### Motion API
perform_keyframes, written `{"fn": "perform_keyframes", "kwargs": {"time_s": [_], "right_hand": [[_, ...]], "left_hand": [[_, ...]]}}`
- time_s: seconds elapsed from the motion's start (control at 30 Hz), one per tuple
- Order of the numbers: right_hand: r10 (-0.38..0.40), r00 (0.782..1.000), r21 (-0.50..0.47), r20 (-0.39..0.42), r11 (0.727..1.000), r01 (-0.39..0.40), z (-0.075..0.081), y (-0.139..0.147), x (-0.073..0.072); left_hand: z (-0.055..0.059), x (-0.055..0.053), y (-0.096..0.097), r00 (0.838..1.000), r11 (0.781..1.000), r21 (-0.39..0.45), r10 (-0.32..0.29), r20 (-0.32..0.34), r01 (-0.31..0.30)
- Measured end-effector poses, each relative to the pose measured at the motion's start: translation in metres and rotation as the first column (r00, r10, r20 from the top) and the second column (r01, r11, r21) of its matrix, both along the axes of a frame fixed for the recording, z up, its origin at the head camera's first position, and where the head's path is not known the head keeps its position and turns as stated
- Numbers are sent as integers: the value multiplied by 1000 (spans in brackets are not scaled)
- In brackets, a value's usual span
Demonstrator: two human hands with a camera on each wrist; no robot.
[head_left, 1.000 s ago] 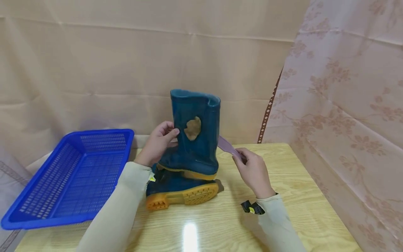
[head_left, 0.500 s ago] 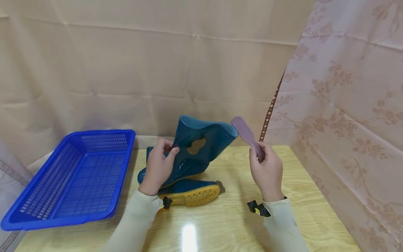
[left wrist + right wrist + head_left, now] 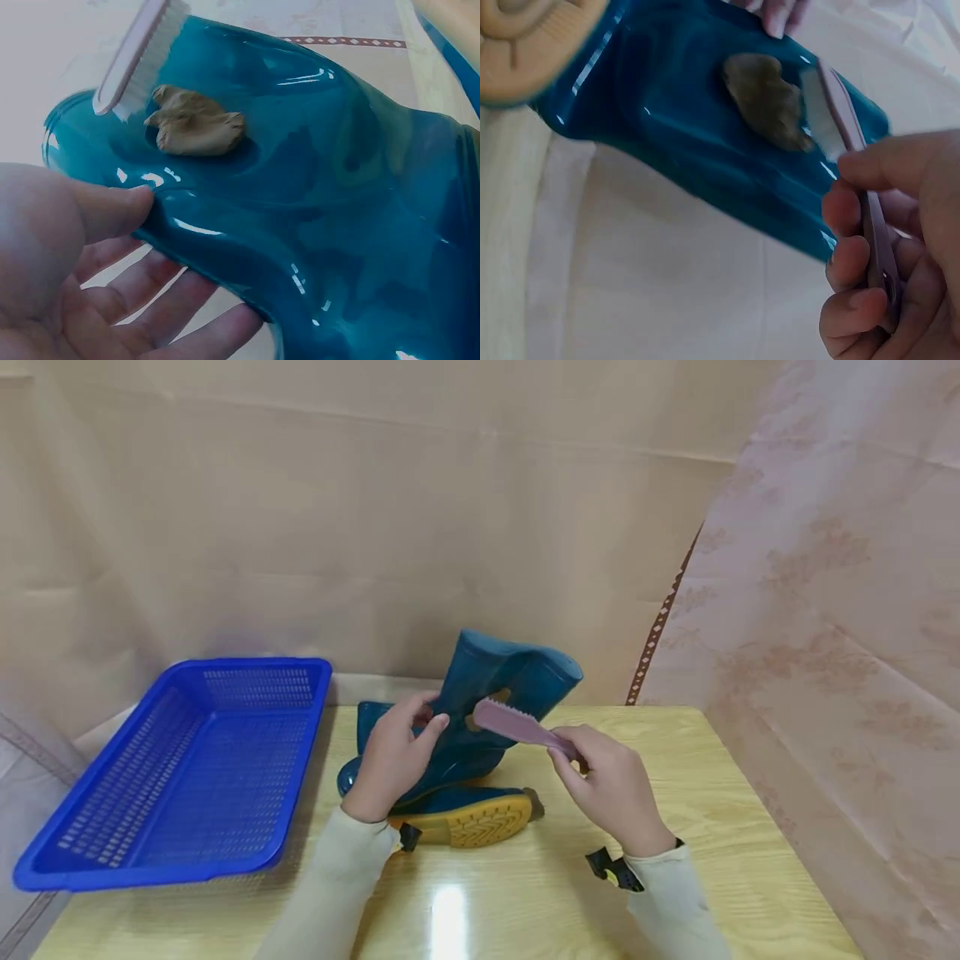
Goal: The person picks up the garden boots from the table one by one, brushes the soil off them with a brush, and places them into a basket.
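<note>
My left hand (image 3: 393, 756) holds a glossy teal rain boot (image 3: 487, 668) by the edge of its shaft, thumb on the near side and fingers behind. The boot tilts, its opening up and to the right. A brown mud-like lump (image 3: 196, 131) sticks to the shaft. My right hand (image 3: 615, 785) grips a mauve brush (image 3: 513, 724) by the handle; its white bristles (image 3: 819, 112) are right beside the lump in the right wrist view. Under the held boot, a second boot (image 3: 491, 818) lies on its side, its yellow sole facing me, partly hidden.
A blue perforated plastic basket (image 3: 225, 760) stands on the left of the wooden table (image 3: 600, 910). A brown lump (image 3: 535, 804) shows at the lying boot's toe. Beige cloth (image 3: 450, 510) hangs behind, and floral cloth (image 3: 840, 652) on the right.
The held boot has tipped from upright to leaning right and dropped lower. My right hand first moved right with the brush, then came back left, bringing it over the boot's shaft.
</note>
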State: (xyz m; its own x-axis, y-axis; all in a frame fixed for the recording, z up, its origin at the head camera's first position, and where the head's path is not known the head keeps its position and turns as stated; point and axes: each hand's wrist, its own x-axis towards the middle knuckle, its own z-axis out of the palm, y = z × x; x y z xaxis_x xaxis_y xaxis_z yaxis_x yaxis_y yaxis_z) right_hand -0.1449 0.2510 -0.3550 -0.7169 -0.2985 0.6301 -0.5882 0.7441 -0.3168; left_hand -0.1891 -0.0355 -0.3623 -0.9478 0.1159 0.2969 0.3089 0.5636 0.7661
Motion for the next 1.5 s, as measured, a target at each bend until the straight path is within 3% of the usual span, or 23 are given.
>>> {"fn": "perform_keyframes", "kwargs": {"time_s": [0.07, 0.13, 0.3, 0.43, 0.57, 0.73, 1.0, 1.3, 1.5], "right_hand": [[-51, 999, 4, 8, 999, 51, 4, 1, -3], [-67, 998, -11, 18, 998, 67, 9, -1, -8], [-53, 998, -14, 46, 998, 53, 15, -6, -15], [-81, 995, -24, 65, 996, 82, 11, -5, -9], [-56, 997, -4, 61, 998, 56, 4, -4, -3], [-29, 998, -10, 55, 1000, 30, -1, -8, -1], [-52, 991, -112, 122, 992, 66, -7, -13, 4], [-53, 991, -86, 120, 994, 64, -7, -10, 5], [-51, 986, -86, 161, 994, 65, -8, -12, 2]], "left_hand": [[8, -7, 5, 998, 998, 4, -60, -23, 60], [14, -13, 6, 995, 996, 8, -83, -52, 84], [20, -15, -3, 998, 999, -4, -35, -53, 35], [17, -12, -2, 996, 995, -22, -93, 6, 93], [13, -8, -1, 993, 992, -45, -117, 35, 119], [12, -2, -2, 992, 991, -42, -126, 6, 126], [7, 9, 5, 988, 994, 30, -100, -119, 105], [5, 12, 9, 992, 994, 27, -100, -71, 102], [1, 10, 4, 992, 995, 44, -89, -86, 94]]}}
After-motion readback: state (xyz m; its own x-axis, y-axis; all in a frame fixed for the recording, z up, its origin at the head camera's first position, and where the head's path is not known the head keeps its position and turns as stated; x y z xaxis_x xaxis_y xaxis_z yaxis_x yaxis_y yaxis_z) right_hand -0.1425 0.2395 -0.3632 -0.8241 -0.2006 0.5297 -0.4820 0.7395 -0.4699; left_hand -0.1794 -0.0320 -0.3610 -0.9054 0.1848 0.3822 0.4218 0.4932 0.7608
